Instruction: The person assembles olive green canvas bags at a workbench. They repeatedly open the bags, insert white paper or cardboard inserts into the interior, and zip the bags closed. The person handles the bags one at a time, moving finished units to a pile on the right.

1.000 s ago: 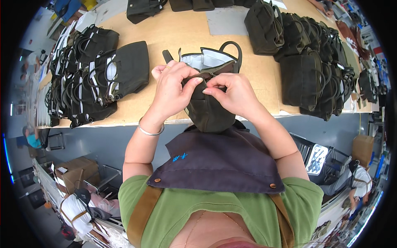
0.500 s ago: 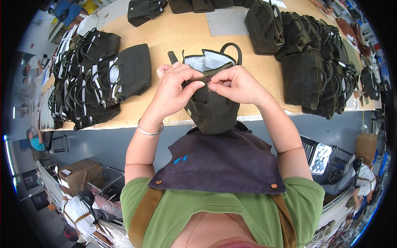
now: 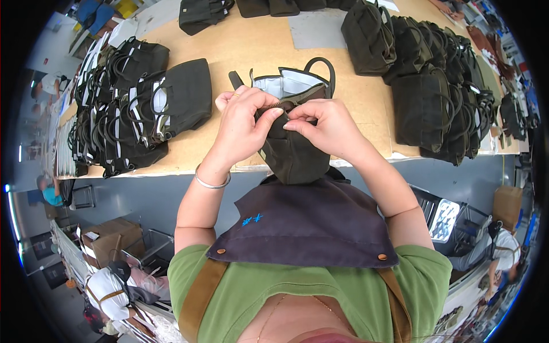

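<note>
A dark olive handbag (image 3: 297, 154) with a pale lining and looped handles stands at the table's near edge, against my apron. Its mouth is open, and a zipper (image 3: 306, 96) runs along the rim. My left hand (image 3: 246, 117) is closed on the zippered rim at the left, thumb toward me and fingers partly inside. My right hand (image 3: 323, 123) pinches the fabric edge by the zipper's end, just right of the left thumb. What lies between the right fingertips is mostly hidden.
Piles of similar dark bags (image 3: 123, 108) lie on the table's left, and more bags (image 3: 429, 103) stand at the right. Several bags line the far edge. A grey sheet (image 3: 317, 31) lies on the tan tabletop (image 3: 246, 48). Other people sit at work behind on both sides.
My right hand has shifted slightly down and its fingers have turned inward at the rim. More of the zipper now shows behind it. My left hand keeps its hold.
</note>
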`<action>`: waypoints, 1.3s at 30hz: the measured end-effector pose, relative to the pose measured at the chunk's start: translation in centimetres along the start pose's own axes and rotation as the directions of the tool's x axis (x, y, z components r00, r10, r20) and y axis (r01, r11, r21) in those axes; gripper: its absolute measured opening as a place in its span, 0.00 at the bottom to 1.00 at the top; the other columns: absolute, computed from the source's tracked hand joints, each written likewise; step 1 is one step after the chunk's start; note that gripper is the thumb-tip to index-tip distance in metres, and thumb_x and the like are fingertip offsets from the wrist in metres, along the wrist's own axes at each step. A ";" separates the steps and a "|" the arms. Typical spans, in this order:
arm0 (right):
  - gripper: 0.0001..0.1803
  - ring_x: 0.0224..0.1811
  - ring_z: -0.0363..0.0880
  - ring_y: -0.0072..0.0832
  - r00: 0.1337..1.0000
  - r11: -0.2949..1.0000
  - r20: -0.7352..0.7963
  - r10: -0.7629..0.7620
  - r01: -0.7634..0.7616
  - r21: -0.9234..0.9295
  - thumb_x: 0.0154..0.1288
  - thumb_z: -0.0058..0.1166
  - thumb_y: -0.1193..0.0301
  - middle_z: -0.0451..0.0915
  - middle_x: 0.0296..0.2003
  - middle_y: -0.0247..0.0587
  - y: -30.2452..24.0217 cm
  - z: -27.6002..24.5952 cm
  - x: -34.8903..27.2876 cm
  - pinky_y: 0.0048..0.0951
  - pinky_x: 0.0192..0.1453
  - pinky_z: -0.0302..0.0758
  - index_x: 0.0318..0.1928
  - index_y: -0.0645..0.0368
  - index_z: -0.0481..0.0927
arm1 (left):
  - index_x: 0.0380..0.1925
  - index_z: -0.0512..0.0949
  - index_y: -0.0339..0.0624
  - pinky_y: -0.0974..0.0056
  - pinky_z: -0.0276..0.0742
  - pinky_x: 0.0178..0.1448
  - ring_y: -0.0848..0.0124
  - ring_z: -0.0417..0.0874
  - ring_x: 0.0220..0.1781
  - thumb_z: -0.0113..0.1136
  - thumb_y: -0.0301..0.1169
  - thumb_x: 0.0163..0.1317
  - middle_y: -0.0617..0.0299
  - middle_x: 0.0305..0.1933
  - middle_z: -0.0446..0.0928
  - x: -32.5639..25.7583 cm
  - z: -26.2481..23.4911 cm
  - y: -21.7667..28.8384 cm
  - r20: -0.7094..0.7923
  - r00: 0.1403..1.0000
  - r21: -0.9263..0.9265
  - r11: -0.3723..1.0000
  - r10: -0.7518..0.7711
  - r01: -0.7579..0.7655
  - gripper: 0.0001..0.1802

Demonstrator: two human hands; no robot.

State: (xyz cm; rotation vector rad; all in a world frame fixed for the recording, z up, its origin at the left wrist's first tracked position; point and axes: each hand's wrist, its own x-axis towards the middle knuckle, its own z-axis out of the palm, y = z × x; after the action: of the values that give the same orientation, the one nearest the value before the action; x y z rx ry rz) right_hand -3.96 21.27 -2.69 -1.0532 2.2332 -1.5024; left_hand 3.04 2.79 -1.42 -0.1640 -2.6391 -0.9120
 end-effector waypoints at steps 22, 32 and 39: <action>0.04 0.27 0.72 0.18 0.973 0.995 0.228 -0.028 0.004 0.102 0.61 0.62 0.75 0.79 0.25 0.34 0.9 -0.6 -0.6 0.25 0.32 0.69 0.33 0.63 0.81 | 0.34 0.79 0.44 0.63 0.51 0.53 0.73 0.69 0.42 0.61 0.30 0.61 0.70 0.31 0.71 0.4 -1.3 -0.4 0.321 0.947 -0.114 0.993 0.019 0.018 0.04; 0.10 0.25 0.79 0.29 0.955 0.990 0.292 0.057 -0.092 0.106 0.59 0.64 0.68 0.83 0.25 0.42 1.4 -0.8 0.2 0.31 0.32 0.73 0.33 0.63 0.82 | 0.34 0.80 0.42 0.62 0.52 0.49 0.71 0.69 0.37 0.63 0.31 0.60 0.67 0.28 0.71 0.6 -0.8 -0.1 0.296 0.955 0.049 0.998 0.025 -0.041 0.06; 0.12 0.26 0.83 0.28 0.984 0.980 -0.057 0.171 -0.164 0.115 0.52 0.70 0.64 0.85 0.27 0.40 0.2 1.2 -1.1 0.29 0.34 0.77 0.32 0.59 0.86 | 0.32 0.82 0.42 0.62 0.55 0.51 0.72 0.73 0.34 0.67 0.33 0.57 0.65 0.26 0.77 1.0 -1.1 0.3 0.257 0.963 -0.025 0.995 -0.086 0.096 0.07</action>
State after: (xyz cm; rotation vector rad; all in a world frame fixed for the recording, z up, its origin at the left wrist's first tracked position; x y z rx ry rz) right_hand -2.58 21.23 -3.59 -0.7725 2.1928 -1.5881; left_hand 2.47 2.33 -0.09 -0.1821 -2.8885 -1.0332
